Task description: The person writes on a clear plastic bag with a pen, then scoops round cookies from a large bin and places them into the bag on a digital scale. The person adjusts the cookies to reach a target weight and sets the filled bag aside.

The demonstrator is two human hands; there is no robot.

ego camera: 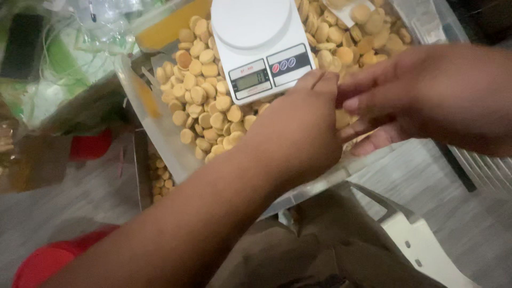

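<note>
A clear plastic tray [160, 133] holds several small round golden biscuits [205, 101]. A white digital kitchen scale [261, 45] rests on top of the biscuits, its platform bare. My left hand [298, 130] reaches in from the lower left, back to the camera and fingers curled, just below the scale's front edge. My right hand [432, 96] comes from the right, and its fingertips meet those of my left hand over the biscuits. Whatever sits between the fingers is hidden.
A second container with biscuits [159, 178] lies lower left under the tray. Red lids [90, 144] [48, 261] sit at the left. A white plastic stool [421, 245] stands lower right. Clear bags [101, 26] and a dark phone [21, 45] are upper left.
</note>
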